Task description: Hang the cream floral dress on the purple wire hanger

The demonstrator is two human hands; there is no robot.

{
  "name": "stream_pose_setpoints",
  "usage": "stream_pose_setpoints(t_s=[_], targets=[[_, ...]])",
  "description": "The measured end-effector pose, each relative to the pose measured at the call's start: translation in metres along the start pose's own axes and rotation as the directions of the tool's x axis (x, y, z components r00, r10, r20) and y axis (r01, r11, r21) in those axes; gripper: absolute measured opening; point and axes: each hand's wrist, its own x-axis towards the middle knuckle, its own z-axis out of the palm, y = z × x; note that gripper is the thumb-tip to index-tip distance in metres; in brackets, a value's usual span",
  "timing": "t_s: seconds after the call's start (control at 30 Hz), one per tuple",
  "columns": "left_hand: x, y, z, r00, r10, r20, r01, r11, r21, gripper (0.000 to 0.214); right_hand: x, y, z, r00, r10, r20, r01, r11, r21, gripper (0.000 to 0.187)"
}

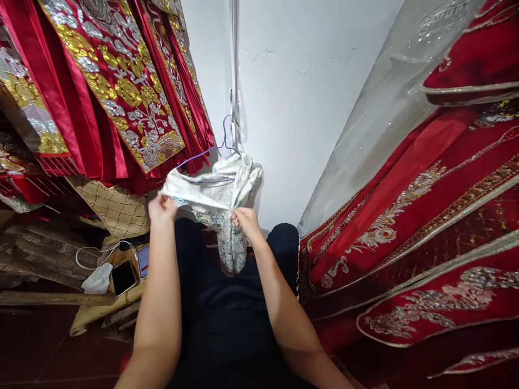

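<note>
A white patterned garment [214, 200] hangs on a thin blue wire hanger [211, 148] in front of me, above my lap in dark trousers. My left hand [162, 209] is closed on the garment's left shoulder edge. At the garment's middle, my right hand [245, 220] pinches the bunched cloth. The rest of the fabric droops between my knees.
Red robes with gold and silver embroidery [117, 81] hang at the left, and more lie at the right [425, 227] under clear plastic. A wooden stool [121, 294] at the lower left carries two phones [122, 277], a white cable and a tissue. A white wall is ahead.
</note>
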Motion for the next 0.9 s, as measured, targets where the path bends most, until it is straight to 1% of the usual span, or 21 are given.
stream_pose_setpoints(t_s=[0.03, 0.07, 0.1, 0.17, 0.23, 0.27, 0.3, 0.33, 0.37, 0.4, 0.43, 0.47, 0.5, 0.57, 0.6, 0.63, 0.67, 0.73, 0.8, 0.83, 0.9], targets=[[-0.008, -0.018, -0.015, 0.989, -0.13, -0.071, 0.129, 0.991, -0.014, 0.018, -0.003, 0.0, 0.001, 1.0, 0.006, 0.023, -0.006, 1.0, -0.002, 0.029], [-0.018, -0.038, -0.027, 0.973, -0.195, -0.123, 0.197, 0.98, 0.001, 0.018, -0.005, -0.001, 0.0, 0.999, 0.013, 0.05, -0.012, 1.0, -0.011, 0.029], [-0.03, -0.057, -0.036, 0.965, -0.223, -0.142, 0.228, 0.973, 0.022, 0.016, -0.007, -0.003, -0.001, 0.996, 0.025, 0.087, -0.023, 0.999, -0.027, 0.029], [-0.051, -0.088, -0.041, 0.959, -0.256, -0.123, 0.264, 0.963, 0.058, 0.005, -0.009, -0.004, -0.009, 0.973, 0.084, 0.216, -0.067, 0.994, -0.085, 0.03], [-0.066, -0.103, -0.033, 0.962, -0.265, -0.064, 0.271, 0.958, 0.097, 0.011, -0.01, -0.002, -0.022, 0.91, 0.203, 0.363, -0.143, 0.972, -0.185, 0.029], [-0.071, -0.105, -0.026, 0.969, -0.246, -0.011, 0.246, 0.962, 0.117, 0.016, -0.01, 0.0, -0.029, 0.875, 0.269, 0.402, -0.181, 0.953, -0.245, 0.03], [-0.077, -0.103, -0.017, 0.975, -0.211, 0.063, 0.202, 0.971, 0.131, 0.021, -0.01, 0.002, -0.035, 0.86, 0.319, 0.398, -0.208, 0.932, -0.297, 0.031], [-0.083, -0.098, -0.007, 0.974, -0.166, 0.157, 0.145, 0.98, 0.138, 0.025, -0.01, 0.004, -0.041, 0.876, 0.336, 0.346, -0.222, 0.917, -0.33, 0.033], [-0.091, -0.093, 0.003, 0.957, -0.117, 0.264, 0.081, 0.986, 0.144, 0.028, -0.009, 0.005, -0.045, 0.913, 0.314, 0.259, -0.219, 0.915, -0.339, 0.037], [-0.1, -0.086, 0.014, 0.923, -0.072, 0.377, 0.015, 0.988, 0.153, 0.03, -0.008, 0.006, -0.047, 0.952, 0.26, 0.163, -0.198, 0.926, -0.323, 0.04], [-0.111, -0.08, 0.024, 0.876, -0.038, 0.481, -0.051, 0.984, 0.171, 0.031, -0.007, 0.005, -0.048, 0.977, 0.195, 0.085, -0.164, 0.945, -0.282, 0.044], [-0.123, -0.075, 0.033, 0.821, -0.014, 0.571, -0.123, 0.972, 0.2, 0.031, -0.006, 0.002, -0.046, 0.989, 0.141, 0.04, -0.129, 0.967, -0.218, 0.047], [-0.134, -0.07, 0.04, 0.76, 0.013, 0.65, -0.209, 0.952, 0.226, 0.031, -0.006, -0.002, -0.043, 0.993, 0.109, 0.036, -0.104, 0.985, -0.135, 0.051], [-0.151, -0.061, 0.053, 0.642, 0.067, 0.763, -0.377, 0.895, 0.239, 0.029, -0.007, -0.014, -0.036, 0.99, 0.104, 0.092, -0.108, 0.993, 0.036, 0.06], [-0.156, -0.057, 0.057, 0.593, 0.089, 0.8, -0.443, 0.866, 0.232, 0.028, -0.009, -0.021, -0.032, 0.986, 0.112, 0.12, -0.124, 0.987, 0.098, 0.065], [-0.157, -0.052, 0.06, 0.557, 0.105, 0.824, -0.493, 0.84, 0.226, 0.027, -0.011, -0.028, -0.029, 0.982, 0.12, 0.143, -0.139, 0.981, 0.136, 0.069], [-0.155, -0.048, 0.063, 0.536, 0.118, 0.836, -0.529, 0.819, 0.223, 0.028, -0.013, -0.035, -0.027, 0.98, 0.122, 0.157, -0.147, 0.977, 0.157, 0.071], [-0.145, -0.042, 0.065, 0.524, 0.132, 0.842, -0.56, 0.797, 0.224, 0.035, -0.016, -0.048, -0.026, 0.975, 0.108, 0.192, -0.144, 0.972, 0.184, 0.066], [-0.131, -0.04, 0.065, 0.525, 0.12, 0.842, -0.556, 0.798, 0.233, 0.043, -0.018, -0.061, -0.029, 0.958, 0.084, 0.274, -0.143, 0.969, 0.201, 0.052], [-0.125, -0.041, 0.063, 0.523, 0.096, 0.847, -0.544, 0.803, 0.245, 0.044, -0.018, -0.068, -0.032, 0.938, 0.078, 0.337, -0.148, 0.971, 0.188, 0.049], [-0.114, -0.044, 0.055, 0.493, -0.003, 0.87, -0.512, 0.807, 0.293, 0.045, -0.015, -0.083, -0.041, 0.873, 0.082, 0.48, -0.135, 0.988, 0.078, 0.047]])
